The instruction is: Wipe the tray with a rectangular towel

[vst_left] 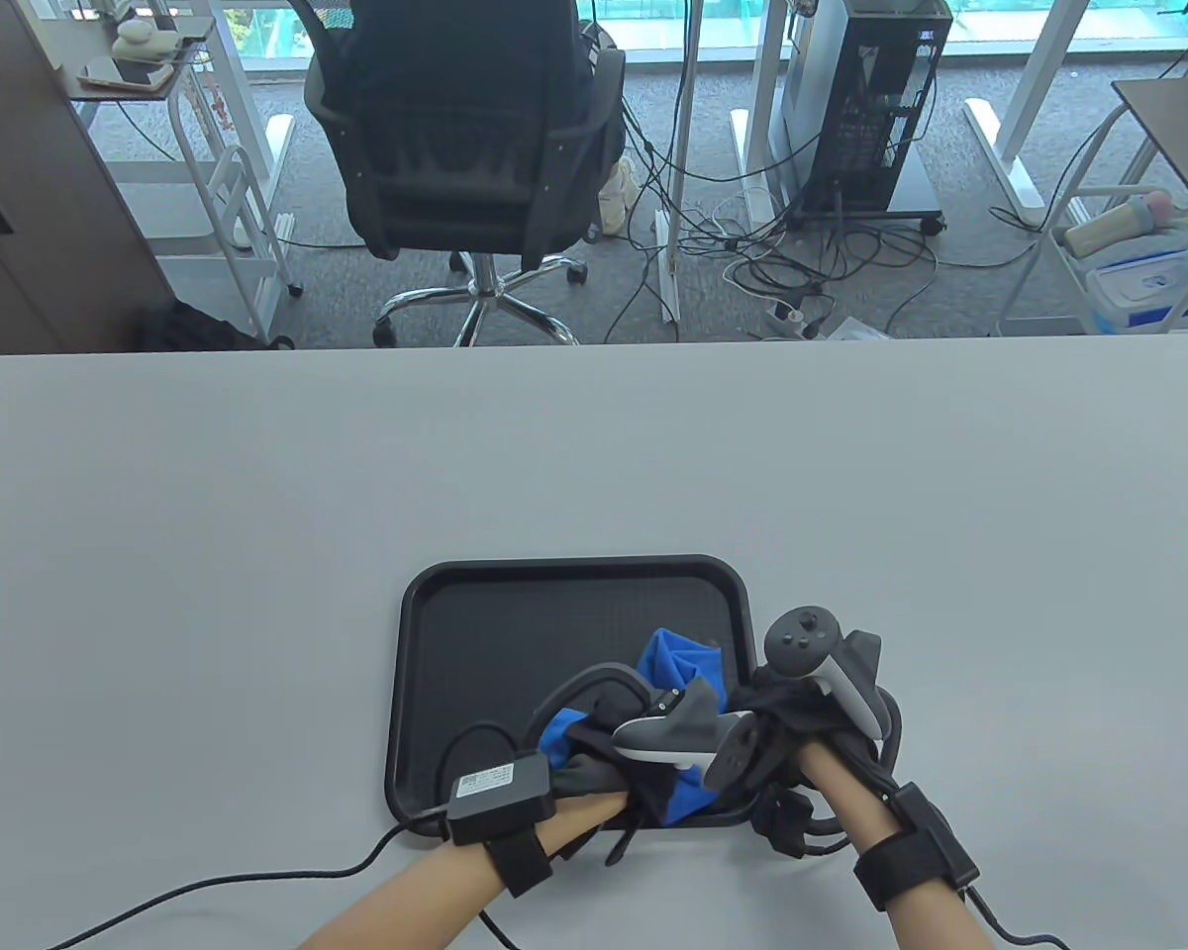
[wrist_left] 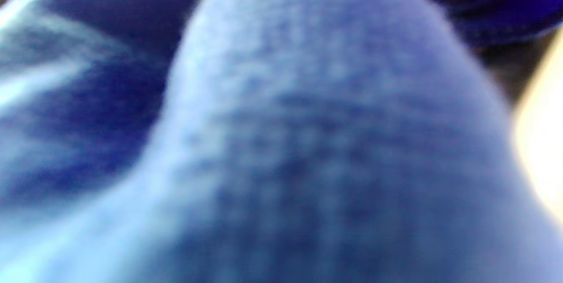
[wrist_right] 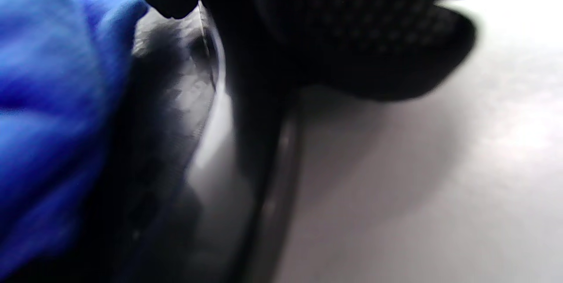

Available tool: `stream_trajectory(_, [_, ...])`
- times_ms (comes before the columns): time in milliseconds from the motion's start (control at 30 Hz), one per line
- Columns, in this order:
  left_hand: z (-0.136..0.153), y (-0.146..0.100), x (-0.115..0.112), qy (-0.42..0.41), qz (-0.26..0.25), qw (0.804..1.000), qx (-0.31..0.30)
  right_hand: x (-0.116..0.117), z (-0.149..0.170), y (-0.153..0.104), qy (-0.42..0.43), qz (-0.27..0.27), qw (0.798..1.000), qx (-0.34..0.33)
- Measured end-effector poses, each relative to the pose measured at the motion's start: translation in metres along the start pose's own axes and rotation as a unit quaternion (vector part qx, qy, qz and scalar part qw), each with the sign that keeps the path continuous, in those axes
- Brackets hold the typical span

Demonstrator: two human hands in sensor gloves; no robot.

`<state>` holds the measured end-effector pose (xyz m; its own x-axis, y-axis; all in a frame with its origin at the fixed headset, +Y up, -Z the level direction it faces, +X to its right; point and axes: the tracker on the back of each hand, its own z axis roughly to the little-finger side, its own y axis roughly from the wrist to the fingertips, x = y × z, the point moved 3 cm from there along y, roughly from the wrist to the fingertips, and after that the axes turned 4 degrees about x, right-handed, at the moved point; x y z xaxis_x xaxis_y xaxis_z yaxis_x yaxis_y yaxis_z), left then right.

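A black rectangular tray (vst_left: 475,633) lies on the grey table near the front edge. A crumpled blue towel (vst_left: 678,658) lies in the tray's near right part. My left hand (vst_left: 604,767) sits on top of the towel and grips it; its fingers are hidden under the tracker. The towel fills the left wrist view (wrist_left: 281,142). My right hand (vst_left: 797,717) is at the tray's right rim and holds it. In the right wrist view, gloved fingers (wrist_right: 352,32) hang over the rim (wrist_right: 272,195), with the towel (wrist_right: 44,98) at the left.
The grey table (vst_left: 257,475) stretches far and to both sides of the tray. A black cable (vst_left: 257,876) runs from my left wrist across the table's front left. An office chair (vst_left: 465,139) and a computer tower (vst_left: 866,99) stand on the floor beyond the table.
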<state>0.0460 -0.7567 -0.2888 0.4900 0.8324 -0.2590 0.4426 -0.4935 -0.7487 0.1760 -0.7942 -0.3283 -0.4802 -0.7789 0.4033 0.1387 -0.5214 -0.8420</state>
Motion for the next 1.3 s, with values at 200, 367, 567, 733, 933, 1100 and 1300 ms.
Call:
stream_trajectory(200, [0.024, 0.028, 0.008, -0.041, -0.023, 0.997, 0.063, 0.000, 0.002, 0.001, 0.011, -0.010, 1.000, -0.002])
stream_trajectory(367, [0.061, 0.042, 0.003, -0.067, -0.023, 0.987, 0.143, 0.000, 0.001, 0.000, 0.002, -0.001, 1.000, -0.001])
stream_trajectory(567, [0.116, 0.040, -0.014, -0.103, -0.001, 0.971, 0.218, 0.000, 0.000, 0.000, -0.003, 0.004, 1.000, 0.003])
stream_trajectory(733, [0.155, 0.025, -0.034, -0.129, 0.016, 0.957, 0.260, 0.000, 0.001, 0.000, -0.001, 0.004, 1.000, 0.003])
stream_trajectory(933, [0.189, 0.001, -0.059, -0.160, 0.040, 0.940, 0.298, 0.000, 0.001, 0.000, 0.000, 0.002, 1.000, 0.002])
stream_trajectory(1100, [0.203, -0.010, -0.069, -0.210, 0.047, 0.929, 0.301, 0.000, 0.001, 0.000, 0.003, -0.001, 1.000, 0.002])
stream_trajectory(1300, [0.200, -0.014, -0.064, -0.199, 0.036, 0.936, 0.289, 0.000, 0.001, 0.001, 0.003, -0.002, 1.000, 0.001])
